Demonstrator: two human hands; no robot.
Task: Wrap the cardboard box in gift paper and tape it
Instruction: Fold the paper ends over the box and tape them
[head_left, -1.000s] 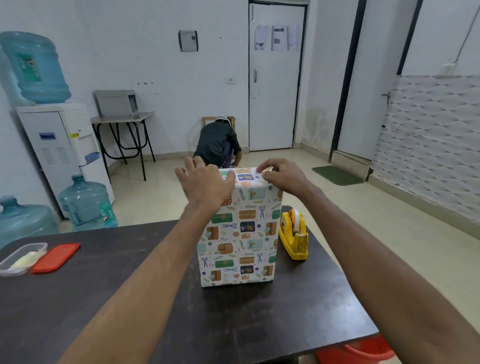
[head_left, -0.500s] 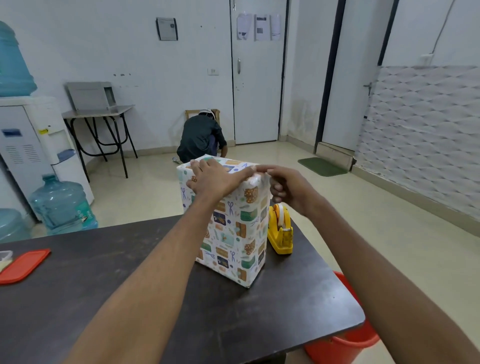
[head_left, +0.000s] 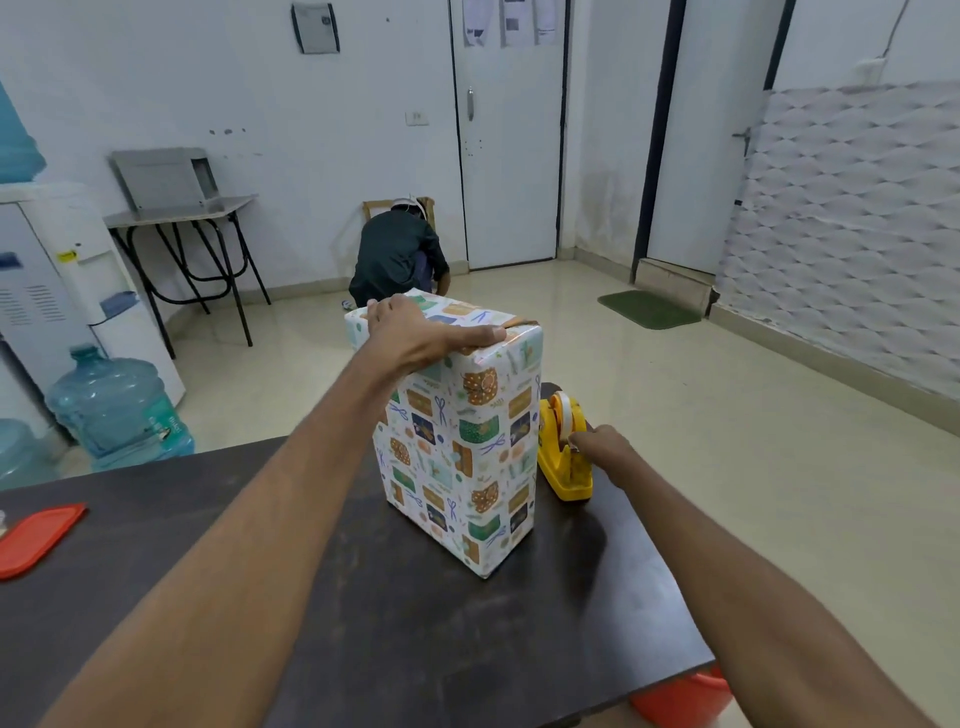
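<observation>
The box wrapped in patterned gift paper (head_left: 462, 447) stands upright on the dark table (head_left: 415, 634), turned with one corner toward me. My left hand (head_left: 421, 332) lies flat on its top, fingers pressing the folded paper down near the right edge. To the right of the box sits a yellow tape dispenser (head_left: 563, 452). My right hand (head_left: 602, 449) is down at the dispenser, fingertips pinched at the tape end by its front.
A red lid (head_left: 39, 538) lies at the table's left edge. A red bucket (head_left: 680, 699) stands on the floor beyond the table's right corner. Water bottles (head_left: 117, 410) and a dispenser stand at the left. A person (head_left: 397, 257) crouches near the door.
My right hand left the top of the box and dropped to the tape dispenser. My left hand stayed on top, and the box has been turned slightly.
</observation>
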